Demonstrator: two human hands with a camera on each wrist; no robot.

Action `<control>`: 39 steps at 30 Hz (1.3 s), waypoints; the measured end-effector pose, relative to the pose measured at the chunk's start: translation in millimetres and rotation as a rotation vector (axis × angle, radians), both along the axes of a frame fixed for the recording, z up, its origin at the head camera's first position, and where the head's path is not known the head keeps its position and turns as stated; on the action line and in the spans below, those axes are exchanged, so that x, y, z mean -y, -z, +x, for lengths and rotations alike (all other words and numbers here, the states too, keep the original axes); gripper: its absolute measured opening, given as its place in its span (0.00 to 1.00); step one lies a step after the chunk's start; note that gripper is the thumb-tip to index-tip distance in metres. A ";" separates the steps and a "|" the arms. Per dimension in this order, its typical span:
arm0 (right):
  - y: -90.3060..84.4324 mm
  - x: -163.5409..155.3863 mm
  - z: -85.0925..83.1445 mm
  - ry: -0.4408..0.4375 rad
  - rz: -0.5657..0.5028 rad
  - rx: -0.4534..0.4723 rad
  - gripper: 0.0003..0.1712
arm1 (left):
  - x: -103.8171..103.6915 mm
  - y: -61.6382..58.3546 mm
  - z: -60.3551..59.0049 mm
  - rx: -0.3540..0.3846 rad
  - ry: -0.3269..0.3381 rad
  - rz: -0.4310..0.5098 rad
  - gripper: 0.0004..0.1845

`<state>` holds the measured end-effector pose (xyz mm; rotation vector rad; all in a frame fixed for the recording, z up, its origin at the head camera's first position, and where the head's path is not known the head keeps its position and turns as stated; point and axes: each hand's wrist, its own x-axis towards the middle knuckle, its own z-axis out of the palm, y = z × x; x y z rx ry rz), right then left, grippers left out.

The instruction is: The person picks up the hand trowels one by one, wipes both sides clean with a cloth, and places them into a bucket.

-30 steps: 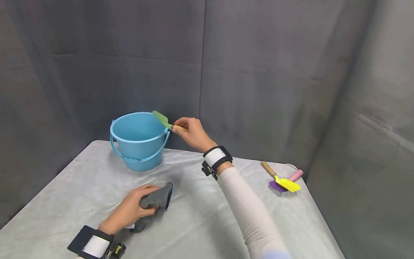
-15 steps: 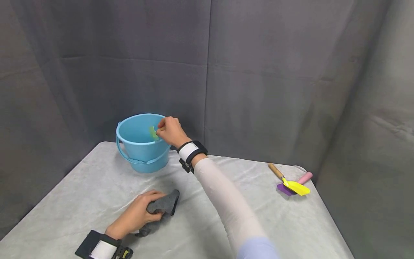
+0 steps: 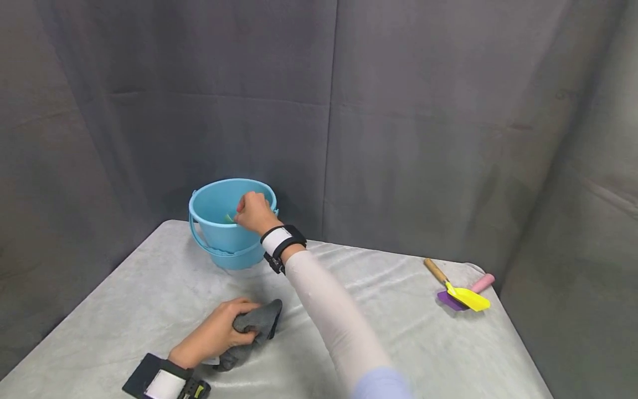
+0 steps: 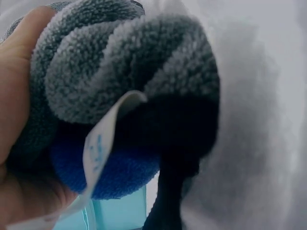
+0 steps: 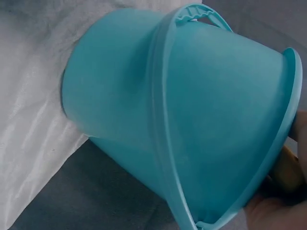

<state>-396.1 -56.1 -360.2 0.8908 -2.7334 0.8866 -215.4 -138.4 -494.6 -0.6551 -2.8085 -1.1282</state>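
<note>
My right hand (image 3: 254, 213) holds the green shovel (image 3: 229, 218) inside the blue bucket (image 3: 219, 235), not let go yet. My left hand (image 3: 219, 332) squeezes the gray cloth (image 3: 259, 324) on the worktop (image 3: 389, 310). The yellow shovel (image 3: 466, 296) and purple shovel (image 3: 448, 300) still wait outside.

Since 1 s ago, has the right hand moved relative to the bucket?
Yes. The right hand, gripping the green trowel, went from beside the blue bucket's right rim to over its mouth, lowering the trowel inside. The left hand holds the grey cloth.
</note>
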 end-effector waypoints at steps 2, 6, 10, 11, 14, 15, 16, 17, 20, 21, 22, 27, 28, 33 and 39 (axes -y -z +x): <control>-1.6 0.6 1.4 0.011 0.024 0.017 0.06 | -0.1 0.1 0.9 0.012 0.001 0.003 0.24; -7.4 0.1 -0.3 0.010 0.095 0.065 0.16 | -0.1 -0.1 -1.1 0.024 0.007 0.005 0.24; -11.0 -4.4 -7.3 -0.006 0.167 0.104 0.26 | -3.9 -0.9 -6.8 0.019 0.027 -0.005 0.23; -11.4 -5.7 -8.9 -0.012 0.176 0.108 0.28 | -5.0 -1.2 -7.9 0.021 0.031 -0.006 0.23; -11.7 -10.2 -10.5 -0.039 0.179 0.123 0.32 | -7.2 -1.5 -10.0 0.031 0.039 -0.016 0.24; -12.0 -12.5 -10.0 -0.053 0.164 0.116 0.32 | -7.8 -1.4 -10.5 0.032 0.040 -0.018 0.24; -12.4 -15.1 -8.9 -0.069 0.142 0.108 0.31 | -7.9 -1.2 -10.7 0.029 0.039 -0.022 0.24; -12.7 -18.2 -7.3 -0.087 0.112 0.089 0.29 | -7.8 -0.9 -10.5 0.019 0.041 -0.026 0.25; -14.1 -30.3 0.5 -0.124 -0.010 -0.001 0.19 | -5.5 0.5 -8.9 -0.022 0.031 -0.060 0.26; -14.1 -35.9 3.5 -0.139 -0.058 -0.036 0.15 | -4.4 0.4 -7.5 -0.035 0.024 -0.077 0.27; -14.0 -42.4 6.4 -0.148 -0.108 -0.066 0.13 | -3.0 0.2 -6.1 -0.044 0.013 -0.098 0.27; -3.9 -90.3 19.2 -0.176 -0.314 -0.181 0.11 | 5.0 -5.2 0.9 -0.058 -0.053 -0.183 0.30; 0.0 -102.3 20.9 -0.177 -0.335 -0.192 0.10 | 6.7 -6.3 2.0 -0.064 -0.067 -0.195 0.30; 25.0 -172.0 20.0 -0.126 -0.333 -0.186 0.10 | 15.5 -9.0 4.6 -0.140 -0.108 -0.271 0.30; 45.5 -275.9 10.1 0.061 -0.299 -0.143 0.11 | 21.7 -6.1 2.5 -0.119 -0.052 -0.208 0.29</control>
